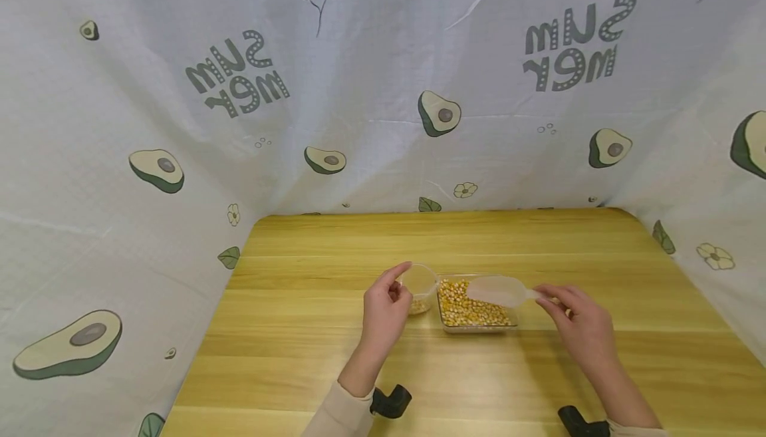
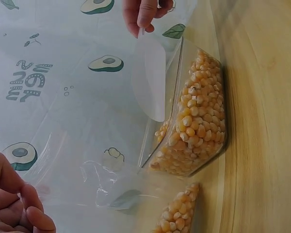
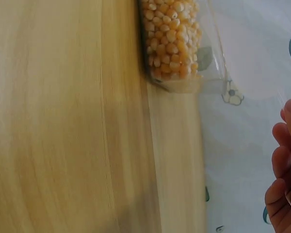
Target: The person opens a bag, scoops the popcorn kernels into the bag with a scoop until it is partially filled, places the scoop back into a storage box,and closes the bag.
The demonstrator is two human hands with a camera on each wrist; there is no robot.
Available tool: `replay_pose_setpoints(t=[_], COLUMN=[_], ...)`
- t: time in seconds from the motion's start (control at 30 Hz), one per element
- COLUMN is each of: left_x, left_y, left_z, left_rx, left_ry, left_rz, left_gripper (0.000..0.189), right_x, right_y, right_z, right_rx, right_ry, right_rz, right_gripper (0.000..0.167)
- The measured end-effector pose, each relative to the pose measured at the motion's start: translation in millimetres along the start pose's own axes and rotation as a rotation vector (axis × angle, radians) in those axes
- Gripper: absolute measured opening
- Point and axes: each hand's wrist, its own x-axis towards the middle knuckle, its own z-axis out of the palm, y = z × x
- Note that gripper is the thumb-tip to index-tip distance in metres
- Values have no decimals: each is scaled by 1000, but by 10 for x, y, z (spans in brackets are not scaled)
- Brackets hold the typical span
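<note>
In the head view my left hand [image 1: 385,314] pinches the rim of a clear plastic bag [image 2: 106,182], whose mouth stands wide. Corn kernels [image 2: 177,213] lie in the bottom of the bag. Right beside it stands a clear rectangular container [image 1: 479,330], heaped with more yellow corn kernels [image 1: 465,307]. My right hand [image 1: 583,324] holds a translucent white scoop [image 1: 498,291] by its thin handle, between thumb and fingers. The scoop hangs over the right part of the container, its tip toward the bag. No kernels show in the scoop in the left wrist view.
A wooden table [image 1: 311,251] carries the container and the bag. White sheeting [image 1: 371,84] printed with avocados and lettering hangs behind the table and along both sides. Black wrist mounts [image 1: 391,402] sit on both forearms near the table's front.
</note>
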Motion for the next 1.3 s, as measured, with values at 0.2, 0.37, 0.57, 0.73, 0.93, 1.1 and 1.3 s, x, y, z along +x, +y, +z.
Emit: replay_pose_setpoints(t=[0.2,0.37,0.57,0.73,0.93,1.1,1.3], left_x=[-10,-29,-29,-28,-31,-36,-36], left_y=[-9,-23,-42,-59,-82,-92,-80], left_z=[-23,-76,-117,-121,-118,-116,-100], left_rx=[-9,57,98,100,74,68,61], left_ry=[-2,9,14,19,16,19,23], left_rz=[-48,-36,-8,-3,-4,-18,-19], left_gripper=[47,48,48,48,48,48,49], right_x=[11,25,48,45,49,70,87], right_y=[-4,11,29,39,32,-3,-3], right_z=[-18,-22,-26,-26,-1,18,71], right_rx=[-45,-62,-71,-87,-102,-142,-160], right_ry=[-26,-30,-23,-20,-32,-65,-104], right_rz=[-28,-56,-91,-122,-133,-136,-137], right_gripper=[26,29,32,33,36,35,32])
